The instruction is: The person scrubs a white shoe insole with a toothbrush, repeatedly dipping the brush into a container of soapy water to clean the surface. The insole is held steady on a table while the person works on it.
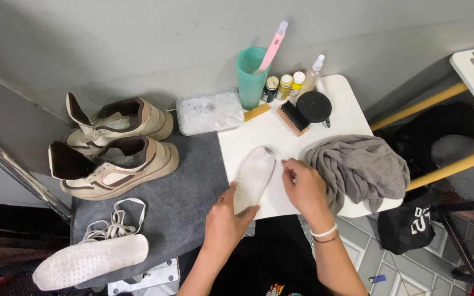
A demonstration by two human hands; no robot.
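A white shoe insole point(253, 176) lies on the white table point(346, 104), its heel end held by my left hand point(225, 219). My right hand point(302, 186) rests just right of the insole, fingers curled, touching the table beside a crumpled grey towel point(360, 167). A second white insole point(91, 260) lies on the grey mat point(185, 197) at the lower left, next to a bundle of white laces point(113, 219). Two beige and brown sneakers point(113, 145) without laces stand at the mat's far left.
At the back of the table stand a teal cup point(250, 77) with a pink toothbrush point(272, 46), small bottles point(285, 85), a spray bottle point(312, 74), a wooden brush point(293, 117), a black round brush point(314, 106) and a clear tub of foamy water point(209, 111). A black bag point(412, 222) sits on the tiled floor.
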